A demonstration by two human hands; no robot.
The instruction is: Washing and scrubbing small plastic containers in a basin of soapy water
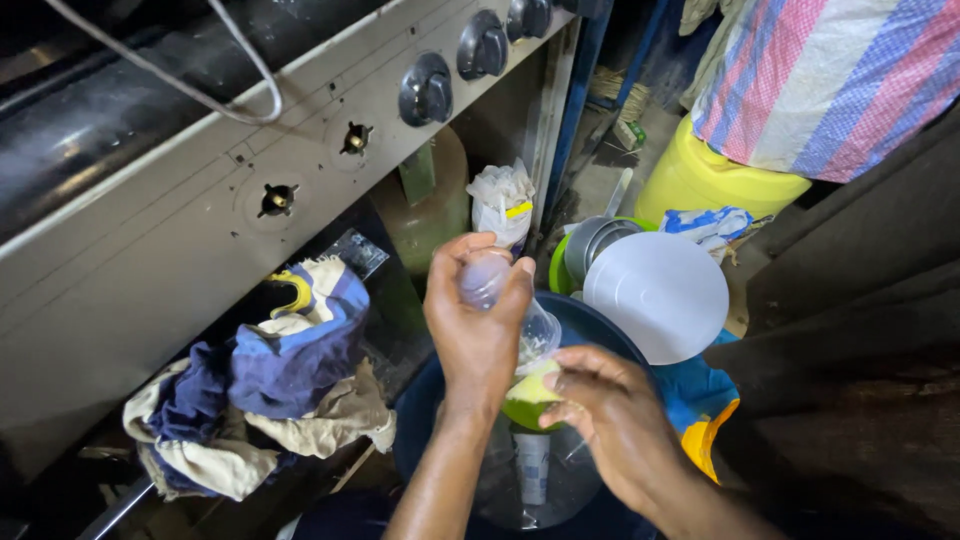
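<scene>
Left hand (478,330) grips clear bottle (505,305); right hand (610,410) pinches green sponge (530,395). Wet plastic may slip into near basin (420,420).

A white plate (656,296), yellow bucket (705,180), blue-and-cream cloth (290,360), pink-and-blue striped sack (830,80), and dark blue basin (600,325).

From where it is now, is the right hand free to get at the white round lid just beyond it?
Probably not right away: the right hand is pinching the yellow-green piece at the clear bottle's lower end. The white lid lies close, uncovered, with nothing between, so once it lets go the way looks open.
</scene>
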